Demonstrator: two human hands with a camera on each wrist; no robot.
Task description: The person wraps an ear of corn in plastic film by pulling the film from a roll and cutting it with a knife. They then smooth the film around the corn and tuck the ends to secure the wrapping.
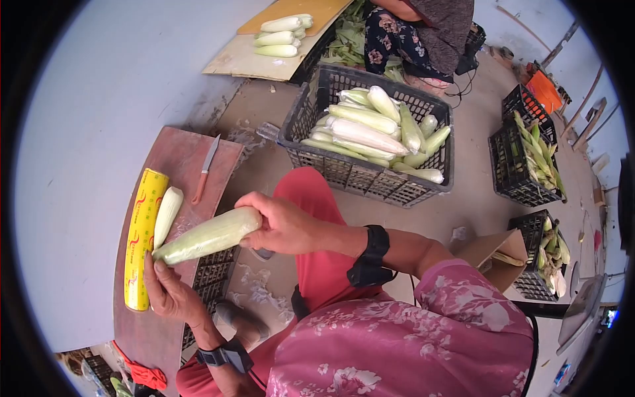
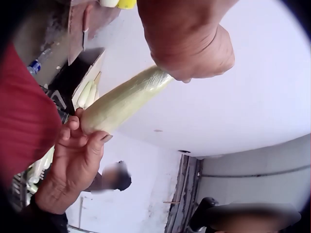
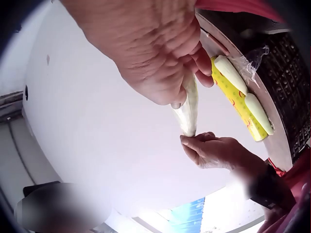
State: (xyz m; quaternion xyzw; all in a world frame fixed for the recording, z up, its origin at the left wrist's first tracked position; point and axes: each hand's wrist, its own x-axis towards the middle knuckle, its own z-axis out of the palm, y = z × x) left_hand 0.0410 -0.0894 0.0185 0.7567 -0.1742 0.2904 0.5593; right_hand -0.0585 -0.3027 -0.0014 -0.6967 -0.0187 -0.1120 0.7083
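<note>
A pale green corn cob (image 1: 208, 237) with a glossy, film-like surface is held slantwise above the bench. My right hand (image 1: 284, 225) grips its thick end, with the thumb below and fingers over the top. At the narrow end, my left hand (image 1: 173, 294) pinches the tip. The left wrist view has the cob (image 2: 119, 102) between the left hand (image 2: 187, 39) and the right hand (image 2: 73, 162). In the right wrist view, the right hand (image 3: 150, 53) hides much of the cob (image 3: 188, 114), and the left hand (image 3: 214, 151) holds its tip.
On the reddish bench (image 1: 155, 337) lie a yellow roll (image 1: 140, 251), a cob (image 1: 168, 215) and a knife (image 1: 206, 171); the right wrist view shows another cob (image 3: 259, 114). A black crate (image 1: 370, 182) of cobs stands ahead. Beyond it, a person (image 1: 423, 40) sits near a board (image 1: 228, 61) with cobs.
</note>
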